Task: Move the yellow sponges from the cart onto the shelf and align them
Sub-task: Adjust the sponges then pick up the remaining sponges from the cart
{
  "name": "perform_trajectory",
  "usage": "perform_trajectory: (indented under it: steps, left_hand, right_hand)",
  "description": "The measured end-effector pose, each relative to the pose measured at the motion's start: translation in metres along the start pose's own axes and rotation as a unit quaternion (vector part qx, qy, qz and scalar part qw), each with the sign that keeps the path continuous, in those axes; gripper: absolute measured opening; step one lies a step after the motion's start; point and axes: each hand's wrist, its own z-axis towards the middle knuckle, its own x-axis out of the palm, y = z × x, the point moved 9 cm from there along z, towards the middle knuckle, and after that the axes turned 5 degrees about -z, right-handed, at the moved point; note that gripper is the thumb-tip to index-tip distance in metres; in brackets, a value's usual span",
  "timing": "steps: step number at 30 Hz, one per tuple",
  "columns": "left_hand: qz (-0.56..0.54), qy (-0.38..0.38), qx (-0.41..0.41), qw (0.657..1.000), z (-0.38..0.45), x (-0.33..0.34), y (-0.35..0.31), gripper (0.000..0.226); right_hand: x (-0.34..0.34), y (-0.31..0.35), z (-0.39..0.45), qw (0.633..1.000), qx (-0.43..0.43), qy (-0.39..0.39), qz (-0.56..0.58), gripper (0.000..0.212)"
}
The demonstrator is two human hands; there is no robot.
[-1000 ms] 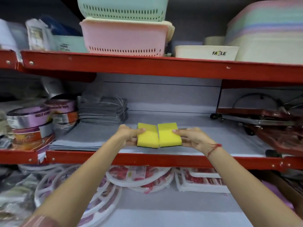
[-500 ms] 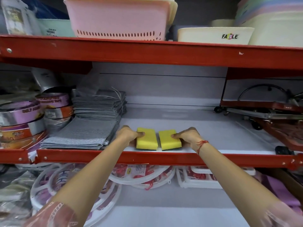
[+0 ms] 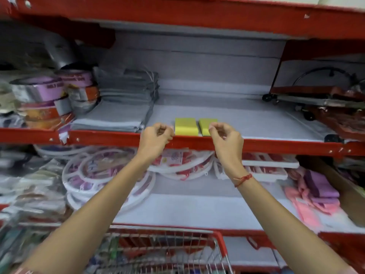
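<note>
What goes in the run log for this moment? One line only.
step: sponges placed | left sponge, right sponge: side by side at shelf front | left hand, right hand: empty, off sponges

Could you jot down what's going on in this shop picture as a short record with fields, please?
Place: red metal shelf with grey liner
Items placed: two yellow rectangular foam sponges, side by side at the front edge, narrow gap between
Left hand: empty, fingers curled, just left of the sponges
Right hand: empty, covers part of the right sponge
Neighbours: stack of folded grey cloths to the left
Below: red wire cart
</note>
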Motion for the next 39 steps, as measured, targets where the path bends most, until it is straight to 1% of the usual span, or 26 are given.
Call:
perform_trajectory:
  steps: [2, 5, 9, 12, 14, 17, 20, 23, 25, 27, 30, 31, 33, 35, 36, 38, 39]
  left_hand:
    - [-0.007, 0.000, -0.008, 1.000, -0.025, -0.008, 0.016, 0.016]
    - [-0.001, 0.023, -0.050, 0.999, -0.066, -0.015, 0.059, 0.017]
    - [0.039, 0.051, -0.127, 0.990, -0.124, -0.023, 0.135, 0.013]
    - [0.075, 0.045, -0.199, 0.976, -0.166, -0.035, 0.199, 0.014]
    - [0.099, 0.040, -0.223, 0.969, -0.183, -0.039, 0.223, 0.016]
    - [0.115, 0.034, -0.289, 0.950, -0.213, -0.050, 0.282, 0.017]
    - [0.118, 0.032, -0.370, 0.921, -0.249, -0.059, 0.342, 0.020]
    - [0.126, 0.018, -0.443, 0.887, -0.287, -0.070, 0.401, 0.027]
    - [0.138, 0.007, -0.489, 0.861, -0.316, -0.076, 0.432, 0.027]
    - [0.177, -0.004, -0.527, 0.831, -0.342, -0.085, 0.461, 0.028]
    - [0.242, -0.026, -0.576, 0.780, -0.379, -0.103, 0.497, 0.042]
    - [0.257, -0.029, -0.588, 0.766, -0.388, -0.108, 0.506, 0.048]
    - [0.274, -0.006, -0.616, 0.738, -0.408, -0.112, 0.531, 0.057]
    - [0.260, 0.021, -0.636, 0.726, -0.422, -0.107, 0.545, 0.059]
    - [0.247, 0.024, -0.642, 0.725, -0.427, -0.104, 0.547, 0.059]
    - [0.237, 0.011, -0.654, 0.718, -0.432, -0.101, 0.550, 0.063]
    - [0.239, 0.008, -0.661, 0.711, -0.435, -0.099, 0.549, 0.067]
  right_hand:
    - [0.006, -0.005, -0.032, 0.999, 0.009, 0.012, 0.030, 0.013]
    - [0.030, -0.033, -0.081, 0.996, 0.044, 0.065, 0.047, 0.012]
    - [0.071, -0.090, -0.151, 0.982, 0.111, 0.154, 0.006, 0.012]
    - [0.101, -0.135, -0.202, 0.962, 0.171, 0.209, -0.031, 0.013]
    - [0.107, -0.154, -0.223, 0.953, 0.188, 0.230, -0.057, 0.014]
    - [0.132, -0.201, -0.267, 0.923, 0.238, 0.286, -0.099, 0.015]
    - [0.153, -0.249, -0.312, 0.887, 0.284, 0.343, -0.119, 0.017]
    - [0.169, -0.294, -0.355, 0.852, 0.332, 0.382, -0.132, 0.018]
    - [0.180, -0.320, -0.386, 0.832, 0.343, 0.409, -0.149, 0.018]
    - [0.193, -0.345, -0.415, 0.813, 0.347, 0.433, -0.179, 0.020]
    - [0.204, -0.370, -0.449, 0.787, 0.355, 0.462, -0.204, 0.019]
    - [0.205, -0.376, -0.459, 0.777, 0.364, 0.467, -0.211, 0.022]
    - [0.211, -0.394, -0.482, 0.755, 0.384, 0.480, -0.227, 0.030]
    - [0.216, -0.404, -0.495, 0.745, 0.381, 0.489, -0.244, 0.036]
    - [0.218, -0.406, -0.499, 0.749, 0.383, 0.483, -0.244, 0.035]
    - [0.219, -0.405, -0.501, 0.754, 0.396, 0.464, -0.242, 0.030]
    - [0.218, -0.406, -0.502, 0.755, 0.398, 0.461, -0.245, 0.037]
